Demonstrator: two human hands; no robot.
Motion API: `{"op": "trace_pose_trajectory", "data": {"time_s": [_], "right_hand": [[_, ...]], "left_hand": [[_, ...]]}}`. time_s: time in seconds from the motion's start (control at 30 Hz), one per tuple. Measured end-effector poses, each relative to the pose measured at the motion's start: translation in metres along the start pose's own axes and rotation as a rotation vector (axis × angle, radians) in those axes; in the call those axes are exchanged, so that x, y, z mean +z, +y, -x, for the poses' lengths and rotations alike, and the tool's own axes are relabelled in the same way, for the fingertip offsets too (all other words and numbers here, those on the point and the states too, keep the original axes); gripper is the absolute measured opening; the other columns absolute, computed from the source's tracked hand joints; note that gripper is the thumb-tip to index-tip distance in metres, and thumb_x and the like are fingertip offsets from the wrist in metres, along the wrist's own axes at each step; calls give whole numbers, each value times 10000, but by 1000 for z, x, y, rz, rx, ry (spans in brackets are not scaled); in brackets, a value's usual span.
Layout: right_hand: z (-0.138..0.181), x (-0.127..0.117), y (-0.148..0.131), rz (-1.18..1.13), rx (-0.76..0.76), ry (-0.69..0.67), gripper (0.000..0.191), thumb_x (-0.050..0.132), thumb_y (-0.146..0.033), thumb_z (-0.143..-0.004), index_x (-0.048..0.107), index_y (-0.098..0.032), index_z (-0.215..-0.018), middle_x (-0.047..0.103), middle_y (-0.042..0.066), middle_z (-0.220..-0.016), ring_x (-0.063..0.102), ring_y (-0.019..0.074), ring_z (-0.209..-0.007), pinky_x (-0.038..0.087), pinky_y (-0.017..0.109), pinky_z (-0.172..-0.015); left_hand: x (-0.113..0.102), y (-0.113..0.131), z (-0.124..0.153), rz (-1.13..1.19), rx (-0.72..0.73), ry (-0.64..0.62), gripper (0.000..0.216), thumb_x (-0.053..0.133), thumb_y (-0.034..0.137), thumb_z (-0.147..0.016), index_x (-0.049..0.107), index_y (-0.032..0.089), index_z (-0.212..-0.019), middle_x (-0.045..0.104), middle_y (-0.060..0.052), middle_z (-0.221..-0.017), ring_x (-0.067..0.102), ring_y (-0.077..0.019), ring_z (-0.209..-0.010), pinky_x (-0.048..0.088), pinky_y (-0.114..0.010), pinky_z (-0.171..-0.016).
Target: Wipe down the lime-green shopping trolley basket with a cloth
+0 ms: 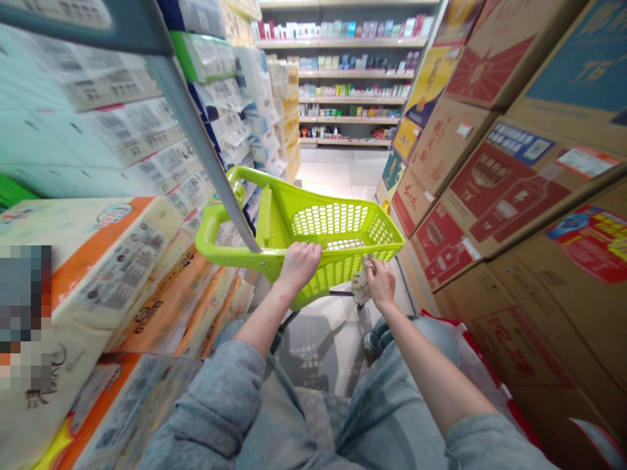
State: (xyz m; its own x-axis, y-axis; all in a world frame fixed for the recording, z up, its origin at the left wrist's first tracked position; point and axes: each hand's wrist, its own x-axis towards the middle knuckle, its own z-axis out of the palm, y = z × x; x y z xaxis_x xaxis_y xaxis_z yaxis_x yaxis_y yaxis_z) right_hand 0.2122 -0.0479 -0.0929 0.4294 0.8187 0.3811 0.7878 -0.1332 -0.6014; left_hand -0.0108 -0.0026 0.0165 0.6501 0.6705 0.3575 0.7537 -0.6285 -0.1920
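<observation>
A lime-green plastic shopping basket point(337, 228) on wheels stands in front of me in a narrow store aisle, with nothing showing inside it. My left hand point(298, 261) is closed over the basket's near rim. My right hand point(381, 282) is closed on a small pale cloth point(361, 284) pressed against the basket's near right corner. Both forearms reach out from grey sleeves over my knees.
Packs of tissue paper point(98, 274) fill the shelves on the left, with a metal shelf post point(206, 150) close by. Stacked cardboard boxes point(514, 196) wall the right side. The tiled floor point(343, 173) runs ahead to far shelves point(353, 78) of small goods.
</observation>
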Motion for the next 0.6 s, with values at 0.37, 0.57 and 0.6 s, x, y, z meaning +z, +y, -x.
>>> {"op": "trace_pose_trajectory", "data": {"time_s": [0.37,0.57,0.6], "right_hand": [[12,2,2,-56,-120,-112,330,433,-284,-859,686,-207,-1058,650,76,-982,592,187,-903,454,276,-789],[10,6,-14,-27,-101,-33,335,411,-258,-880,654,-204,-1104,628,87,-1080,577,188,-979,441,280,-850],[8,8,-15,5,-104,-49,330,411,-250,-879,655,-205,-1097,627,88,-1084,577,190,-973,442,281,-843]], "left_hand": [[1,0,0,-16,8,7,174,401,78,-847,562,146,-848,608,-88,-775,568,-238,-748,331,-354,-660],[-1,1,-1,7,-5,-2,171,404,76,-845,563,139,-858,613,-93,-776,570,-239,-750,336,-354,-664],[-1,2,-1,11,-8,-5,176,401,75,-847,565,136,-859,615,-96,-779,571,-238,-752,336,-353,-664]]}}
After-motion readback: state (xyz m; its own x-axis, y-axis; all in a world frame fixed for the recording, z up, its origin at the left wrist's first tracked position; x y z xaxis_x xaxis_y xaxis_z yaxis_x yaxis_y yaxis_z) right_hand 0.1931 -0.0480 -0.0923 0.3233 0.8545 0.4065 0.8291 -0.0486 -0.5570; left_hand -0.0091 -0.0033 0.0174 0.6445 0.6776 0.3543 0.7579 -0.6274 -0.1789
